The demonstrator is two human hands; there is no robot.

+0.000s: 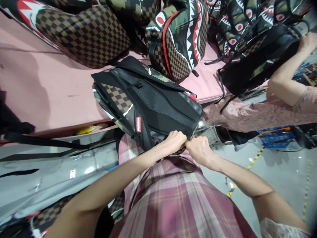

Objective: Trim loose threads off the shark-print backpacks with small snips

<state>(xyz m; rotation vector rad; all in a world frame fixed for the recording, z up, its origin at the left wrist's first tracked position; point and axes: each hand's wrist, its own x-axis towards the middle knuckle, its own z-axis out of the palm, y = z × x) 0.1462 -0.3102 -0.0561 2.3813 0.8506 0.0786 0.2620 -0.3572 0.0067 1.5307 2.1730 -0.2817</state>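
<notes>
A black backpack [158,99] with checkered and camouflage sides lies tilted across the front edge of a pink table, its padded back panel and straps facing up. At its near right corner, my left hand [176,142] is closed, fingers curled on the bag's edge. My right hand [199,149] is a closed fist right beside it, knuckles almost touching the left. What the right fingers pinch is hidden behind them. A red label [138,124] shows on the bag's strap.
Behind stand a checkered bag [84,33] and a shark-mouth backpack [178,39] on the pink table [66,86]. To the right, a co-worker's arm [284,79] reaches to another black backpack [260,59]. More shark-pattern bags [237,26] are heaped at the back right.
</notes>
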